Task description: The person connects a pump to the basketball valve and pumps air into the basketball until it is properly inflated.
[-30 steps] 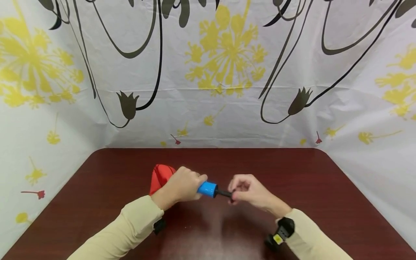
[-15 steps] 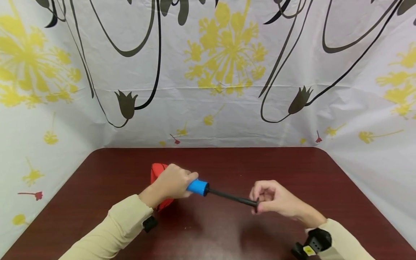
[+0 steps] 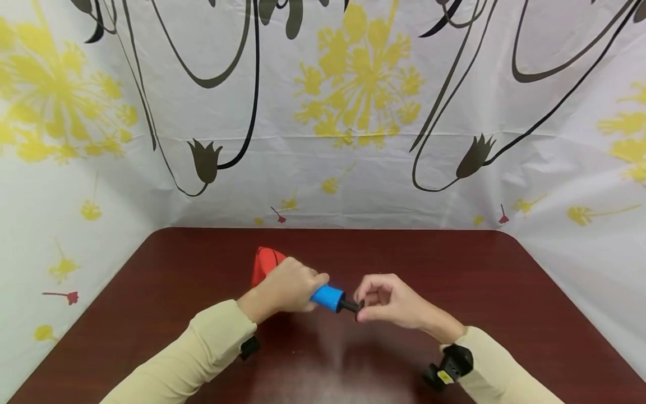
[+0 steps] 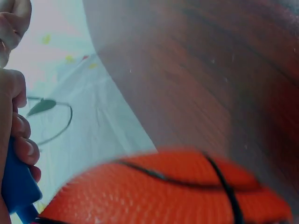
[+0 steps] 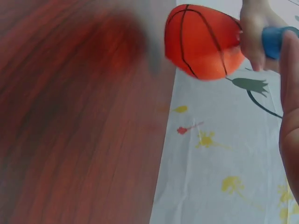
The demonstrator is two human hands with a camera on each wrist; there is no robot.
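My left hand (image 3: 290,285) grips the blue barrel of a hand pump (image 3: 328,297) above the table. On the pump's far end is an orange-red basketball (image 5: 203,42) with black lines, creased and only partly filled out. The left hand covers part of the ball in the head view; its curved top fills the bottom of the left wrist view. With thumb and fingers my right hand (image 3: 391,300) pinches the end of the pump's black rod, of which only a short length shows outside the barrel.
A dark red-brown table (image 3: 429,252) lies below both hands. Behind and beside it hangs a white cloth (image 3: 368,185) printed with yellow and grey flowers. Each wrist wears a black camera (image 3: 454,362).
The right hand first drew the rod out to the right, then pushed it back left into the barrel. The left hand shifted left, then back right, with the pump and ball.
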